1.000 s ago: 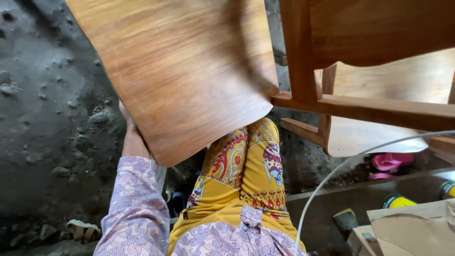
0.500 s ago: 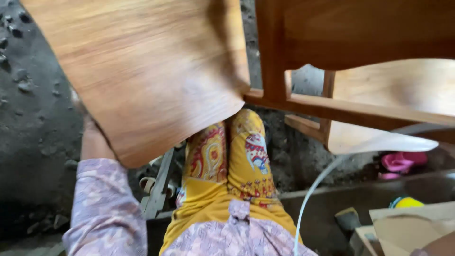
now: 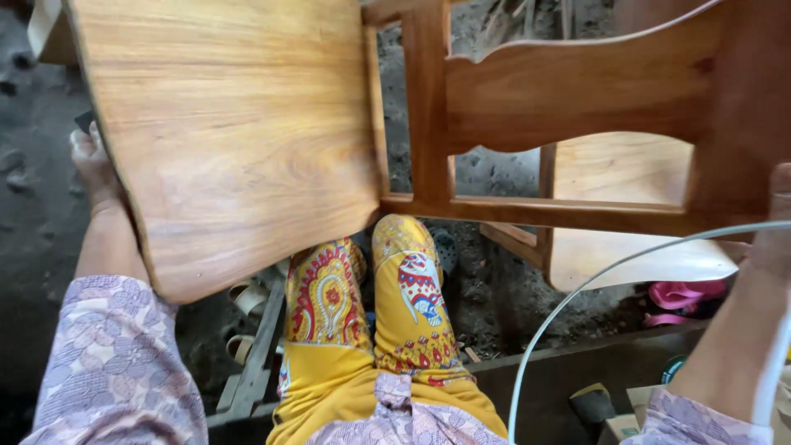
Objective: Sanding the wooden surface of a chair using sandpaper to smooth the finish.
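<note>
Left hand [image 3: 95, 169] cupped under wooden chair seat [image 3: 231, 140] edge; right hand [image 3: 774, 222] gripping chair back frame [image 3: 568, 91], fingers hidden. Held above knees. Could slip, strike legs, snag white hose [image 3: 577, 297].

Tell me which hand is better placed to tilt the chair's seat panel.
Probably the left hand: it grips the edge of the wooden seat panel. The right hand sits far off, on the chair back frame.

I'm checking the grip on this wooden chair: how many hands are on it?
2. The left hand grips the seat panel's left edge; the right hand meets the chair frame at far right, fingers mostly hidden.
</note>
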